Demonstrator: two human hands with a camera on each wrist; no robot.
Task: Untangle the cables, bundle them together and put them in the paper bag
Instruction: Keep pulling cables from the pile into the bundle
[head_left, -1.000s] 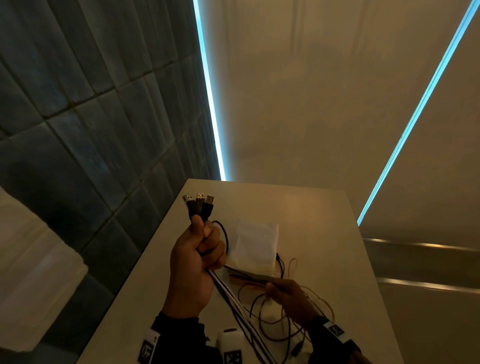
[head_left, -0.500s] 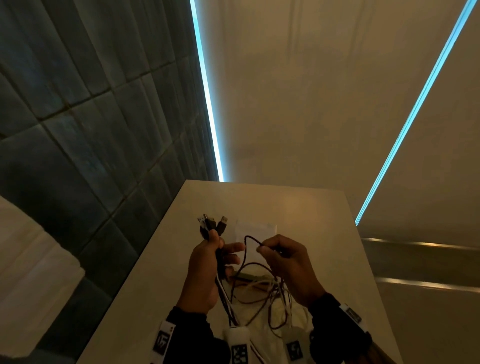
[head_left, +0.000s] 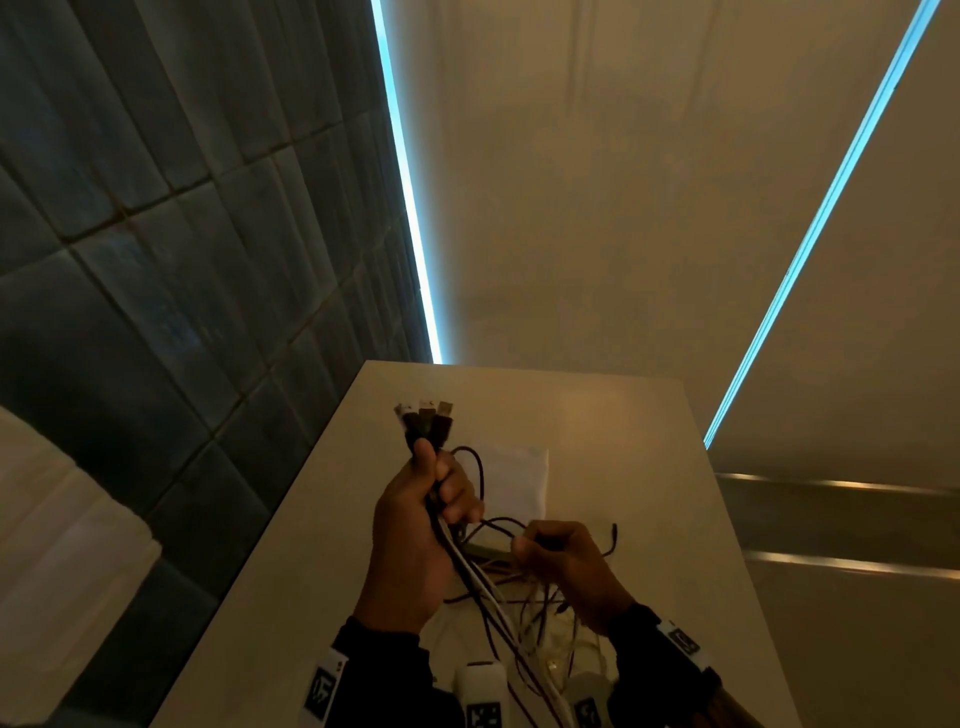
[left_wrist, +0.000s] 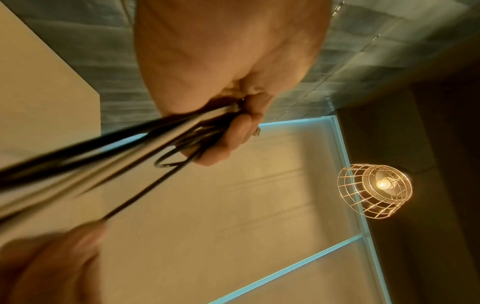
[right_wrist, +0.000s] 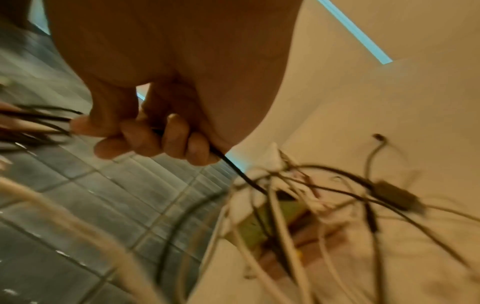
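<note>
My left hand (head_left: 431, 499) is raised above the table and grips a bunch of black and white cables (head_left: 467, 571) just below their USB plugs (head_left: 426, 415), which stick up past the thumb. In the left wrist view the fingers (left_wrist: 233, 131) curl round the cables (left_wrist: 130, 139). My right hand (head_left: 550, 545) sits lower and to the right, pinching one thin black cable (head_left: 498, 522); the right wrist view shows it (right_wrist: 233, 164) running through the curled fingers (right_wrist: 145, 139). Loose tangled cables (head_left: 540, 613) trail to the table. The white paper bag (head_left: 519, 478) lies flat behind the hands.
The pale table (head_left: 623, 426) narrows away from me, with a dark tiled wall (head_left: 182, 260) along its left side. A small dark adapter (right_wrist: 394, 195) hangs among the loose cables. A wire-cage lamp (left_wrist: 374, 189) glows overhead.
My left hand has risen a little with the plug bunch. My right hand has dropped down and to the right, drawing a black cable away from the bunch.
</note>
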